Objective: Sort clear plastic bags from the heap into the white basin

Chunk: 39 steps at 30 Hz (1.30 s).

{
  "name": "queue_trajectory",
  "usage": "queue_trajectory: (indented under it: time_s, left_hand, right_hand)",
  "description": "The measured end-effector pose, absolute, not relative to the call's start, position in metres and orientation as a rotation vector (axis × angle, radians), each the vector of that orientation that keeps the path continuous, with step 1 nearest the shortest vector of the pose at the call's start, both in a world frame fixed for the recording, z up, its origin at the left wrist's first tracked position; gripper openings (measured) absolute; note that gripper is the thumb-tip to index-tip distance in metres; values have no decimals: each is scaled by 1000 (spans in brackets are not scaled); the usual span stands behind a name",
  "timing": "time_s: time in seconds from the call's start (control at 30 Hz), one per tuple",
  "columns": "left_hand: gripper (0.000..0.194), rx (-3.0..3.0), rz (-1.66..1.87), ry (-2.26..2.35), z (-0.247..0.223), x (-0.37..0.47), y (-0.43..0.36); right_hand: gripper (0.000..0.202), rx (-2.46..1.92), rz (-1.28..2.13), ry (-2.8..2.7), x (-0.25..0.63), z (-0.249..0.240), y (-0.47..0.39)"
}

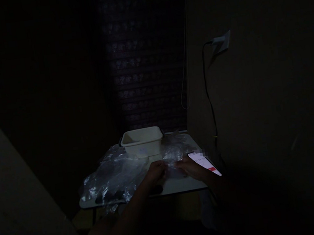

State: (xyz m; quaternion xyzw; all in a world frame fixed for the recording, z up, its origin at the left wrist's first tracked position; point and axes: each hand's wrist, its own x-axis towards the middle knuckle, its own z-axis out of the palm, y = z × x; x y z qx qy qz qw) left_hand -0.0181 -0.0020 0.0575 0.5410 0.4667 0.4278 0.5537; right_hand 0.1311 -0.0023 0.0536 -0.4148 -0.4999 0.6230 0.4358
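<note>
Darkness fills the room around a small pale rectangular worktop point(180, 187) at the lower centre of the frame, before a dark slatted blind point(146, 68). At the centre of the worktop's near half, my left hand point(157, 170) and right hand point(187, 165) pinch a crinkled clear plastic bag point(172, 154) between them. Loose clear plastic sheeting point(110, 173) spreads lower left, beside a cream rectangular tub point(143, 148) just above frame centre-bottom. Near my right hand lies a lit black-edged phone point(205, 163).

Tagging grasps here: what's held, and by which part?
Left hand and right hand hold clear plastic between them, apparently by opposite sides; too dark to place exactly.
</note>
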Motion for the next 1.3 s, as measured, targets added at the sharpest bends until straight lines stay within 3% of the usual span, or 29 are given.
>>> queue_trajectory:
  time_s: [0.13, 0.47, 0.83, 0.9, 1.07, 1.3]
  left_hand:
    - [5, 1246, 1029, 1069, 60, -18, -2]
    - [17, 1137, 1078, 901, 61, -18, 1]
    - [4, 1267, 1095, 1185, 50, -22, 9]
    - [10, 1346, 1121, 1196, 49, -21, 7]
    - [34, 1634, 985, 1350, 46, -19, 4]
    - [43, 2346, 577, 1612, 38, -27, -5]
  right_hand:
    - [14, -1058, 1558, -1222, 133, 54, -2]
    - [17, -899, 1673, -1136, 136, 59, -3]
    - [25, -918, 1735, -1058, 146, 49, 6]
    - [28, -997, 1702, -1078, 144, 45, 6]
    - [36, -1317, 1343, -1322, 136, 37, 5]
    - [34, -1655, 407, -1888, 140, 29, 6]
